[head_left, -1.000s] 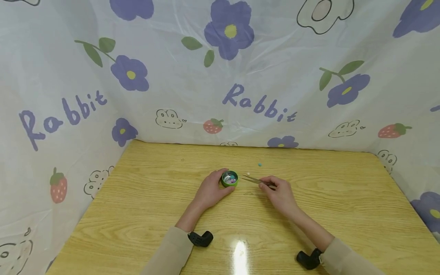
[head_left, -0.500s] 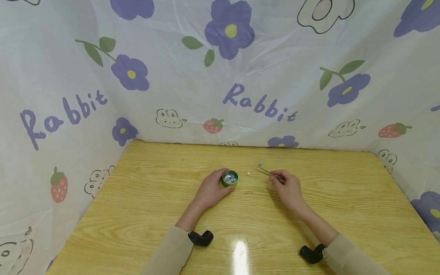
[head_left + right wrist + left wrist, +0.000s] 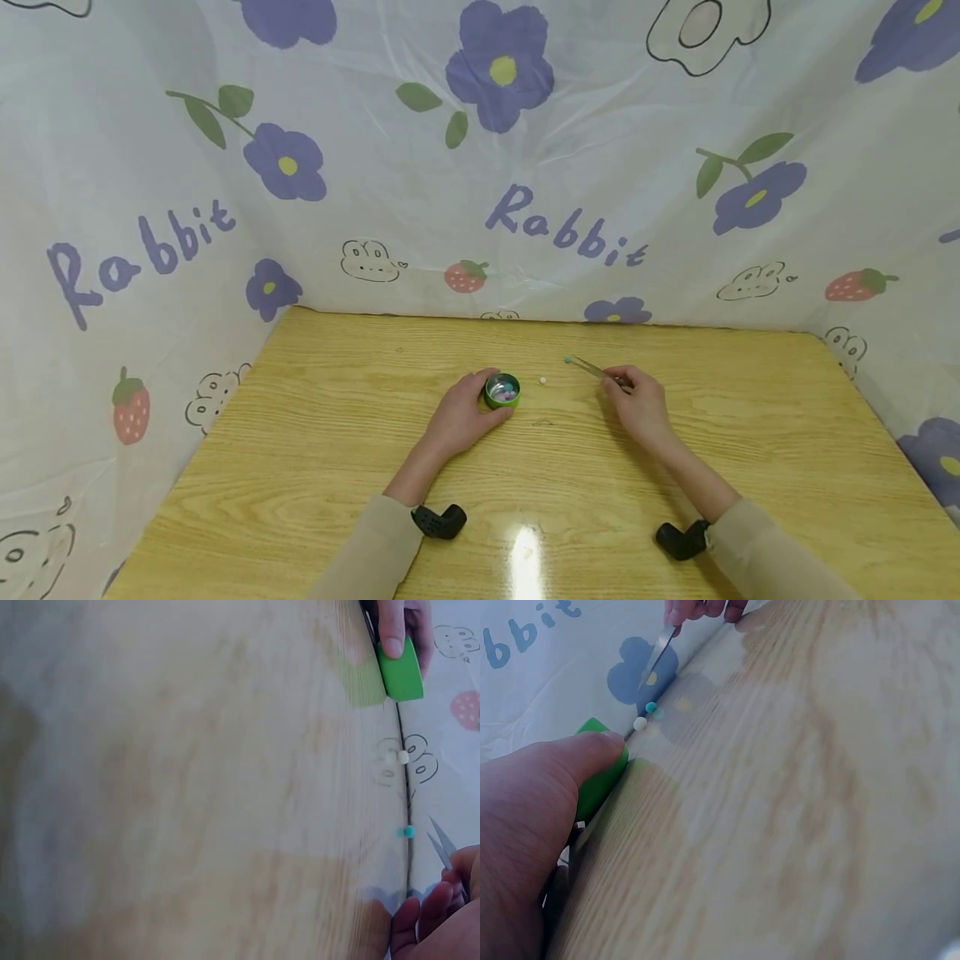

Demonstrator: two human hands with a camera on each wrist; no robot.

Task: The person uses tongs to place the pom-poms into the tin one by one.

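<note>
My left hand grips a small round green tin between thumb and fingers, its mouth facing up. Inside the tin lie several small beads, teal and pale purple. My right hand pinches a pair of metal tweezers, with the tips pointing left. Right at those tips is a teal bead. In the right wrist view the tweezers have parted tips, a little above and beside the teal bead. A white bead sits on the table between the tin and the tweezers.
The wooden table reaches back to a white curtain printed with flowers and rabbits. A black wrist device is strapped at the left sleeve, another black device at the right.
My right hand has moved right and away from me, carrying the tweezers from beside the tin to the teal bead. The left hand and tin have stayed in place.
</note>
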